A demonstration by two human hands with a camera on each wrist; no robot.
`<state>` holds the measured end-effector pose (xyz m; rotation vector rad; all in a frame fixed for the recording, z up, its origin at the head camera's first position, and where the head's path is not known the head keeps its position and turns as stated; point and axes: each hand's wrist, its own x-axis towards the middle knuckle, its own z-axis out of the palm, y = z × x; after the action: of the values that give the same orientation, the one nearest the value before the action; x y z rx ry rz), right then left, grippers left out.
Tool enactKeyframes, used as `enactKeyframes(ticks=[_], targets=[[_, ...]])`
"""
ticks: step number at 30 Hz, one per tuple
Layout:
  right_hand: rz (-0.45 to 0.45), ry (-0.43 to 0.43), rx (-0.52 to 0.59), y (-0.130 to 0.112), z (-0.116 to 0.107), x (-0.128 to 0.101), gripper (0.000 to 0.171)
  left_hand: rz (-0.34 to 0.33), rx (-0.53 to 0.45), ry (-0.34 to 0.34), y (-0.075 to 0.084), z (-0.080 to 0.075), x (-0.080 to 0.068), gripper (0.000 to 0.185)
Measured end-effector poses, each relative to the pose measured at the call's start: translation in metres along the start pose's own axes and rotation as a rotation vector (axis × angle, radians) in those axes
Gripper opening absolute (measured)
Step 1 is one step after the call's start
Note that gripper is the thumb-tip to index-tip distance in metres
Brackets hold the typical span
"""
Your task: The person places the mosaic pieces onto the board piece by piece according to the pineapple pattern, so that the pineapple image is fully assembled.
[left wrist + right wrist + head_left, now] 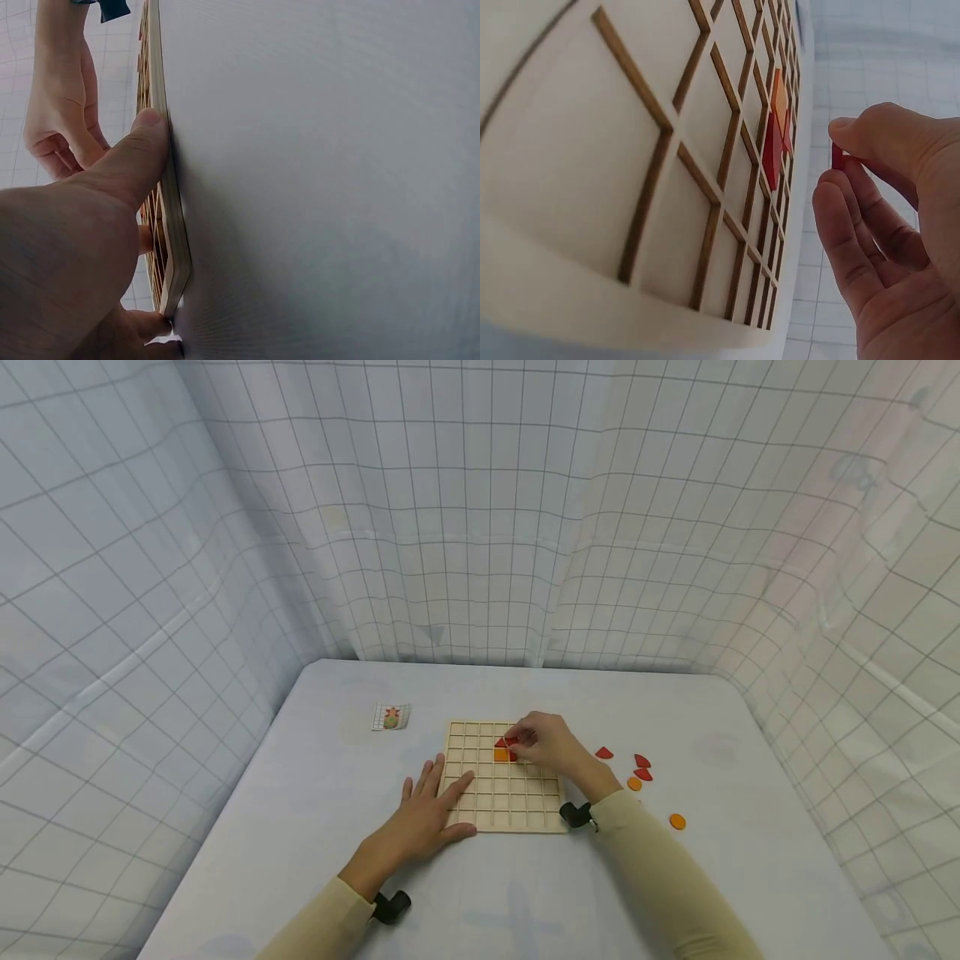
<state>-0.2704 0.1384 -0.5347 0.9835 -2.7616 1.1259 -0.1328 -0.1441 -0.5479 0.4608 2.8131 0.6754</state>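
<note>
A square wooden grid board (pixel 502 793) lies on the white table, with an orange square piece (pixel 501 755) and red pieces (pixel 500 742) set in its upper cells. My left hand (pixel 420 817) rests flat along the board's left edge, its fingers spread and the thumb on the near rim. Above the upper right cells, my right hand (pixel 546 745) pinches a small red piece (pixel 837 156) between thumb and fingertips. In the right wrist view that piece is seen edge-on, apart from the board, so its full outline is hidden.
Right of the board lie several loose red wedge pieces (pixel 604 752) and two orange round pieces (pixel 677 821). A small picture card (pixel 392 717) lies at the back left. White gridded curtains (pixel 465 527) close off the table's back and sides.
</note>
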Motion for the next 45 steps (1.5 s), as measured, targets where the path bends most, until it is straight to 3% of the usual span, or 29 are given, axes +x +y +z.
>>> enactKeyframes(ticks=[7,13,18,27,34,45], targets=[[-0.068,-0.046,-0.039,-0.008,0.015,0.009,0.017,0.003,-0.013,-0.002,-0.001,-0.001,0.0,0.09],[-0.106,-0.056,0.011,-0.01,0.022,0.011,0.017,0.028,-0.029,0.013,-0.004,0.001,0.001,0.09],[-0.186,-0.024,0.023,0.006,0.033,0.015,0.015,0.07,-0.048,0.051,-0.011,0.007,0.002,0.089],[-0.057,-0.078,-0.028,-0.013,0.035,0.012,0.015,0.046,-0.048,0.028,-0.005,0.002,0.0,0.092],[-0.021,-0.103,-0.087,-0.02,0.036,0.012,0.012,0.01,-0.018,0.001,-0.001,0.0,0.0,0.092],[0.004,-0.101,-0.136,-0.02,0.037,0.014,0.011,0.045,-0.036,0.014,-0.002,0.0,-0.001,0.09]])
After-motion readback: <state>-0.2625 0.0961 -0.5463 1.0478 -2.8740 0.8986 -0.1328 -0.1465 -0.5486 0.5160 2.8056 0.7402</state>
